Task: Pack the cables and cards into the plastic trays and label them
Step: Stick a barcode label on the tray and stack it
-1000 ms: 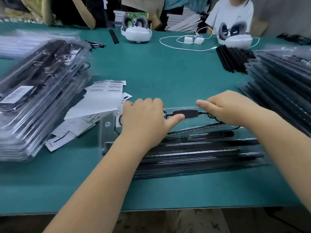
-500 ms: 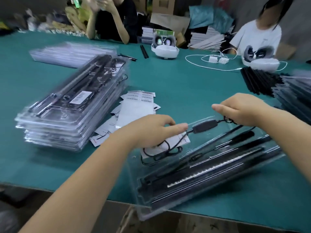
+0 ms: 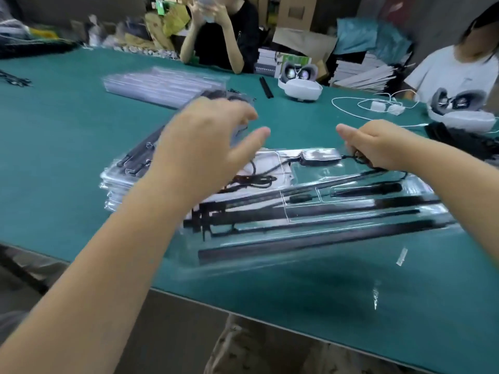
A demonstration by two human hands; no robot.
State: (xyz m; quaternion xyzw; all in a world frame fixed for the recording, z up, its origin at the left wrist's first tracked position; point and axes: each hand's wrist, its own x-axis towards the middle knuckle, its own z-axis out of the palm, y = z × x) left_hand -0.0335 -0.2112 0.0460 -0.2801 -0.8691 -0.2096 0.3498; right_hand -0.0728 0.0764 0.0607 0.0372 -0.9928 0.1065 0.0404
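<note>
A clear plastic tray (image 3: 337, 230) holds long black strips, a coiled black cable (image 3: 256, 179), a small black controller box (image 3: 320, 157) and a white card (image 3: 270, 164). It hangs tilted above the green table, its left end over a stack of packed trays (image 3: 121, 171). My right hand (image 3: 378, 144) grips the tray's far edge by the cable loop. My left hand (image 3: 205, 147) hovers above the tray's left end with fingers spread, holding nothing. The image is motion-blurred.
A stack of clear trays (image 3: 162, 85) lies farther back on the left. Two white headsets (image 3: 299, 87) (image 3: 459, 114), a white cable with chargers (image 3: 378, 105) and a black pile (image 3: 464, 139) sit at the back right. Two people sit across the table. The table's near edge (image 3: 243, 314) is close.
The tray was lifted off the table and carried left toward the packed stack. My left hand let go of it and rose with fingers spread; my right hand still holds it.
</note>
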